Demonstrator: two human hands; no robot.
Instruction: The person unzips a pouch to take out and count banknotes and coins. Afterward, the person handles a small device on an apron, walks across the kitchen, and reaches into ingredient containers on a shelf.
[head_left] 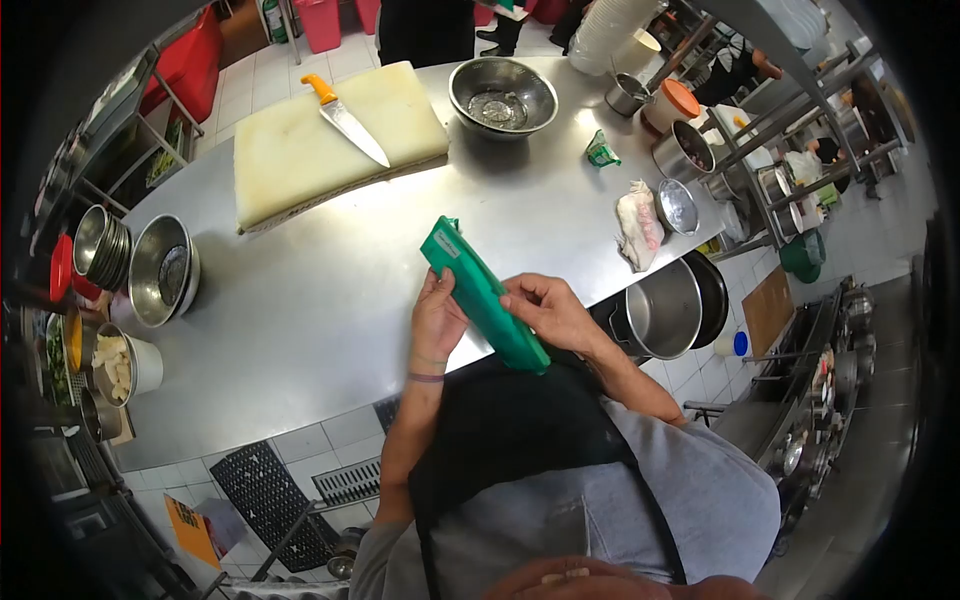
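Observation:
A long, flat green plastic packet [482,290] with a small pale label near its far end is held slantwise over the near edge of the steel table. My left hand [438,318] grips its left side, thumb on top. On the other side, my right hand [548,308] pinches the packet's edge between thumb and fingers. What the packet contains cannot be made out. Beyond it on the steel table [330,300] lies a thick white cutting board [290,150], bearing an orange-handled knife [350,128].
A steel bowl [503,97] stands at the far side. To the right are a small green-and-white packet [602,150], a crumpled whitish cloth [638,225] and a small metal bowl [678,207]. Large pots [663,310] sit below the right edge; bowls [160,270] stand left.

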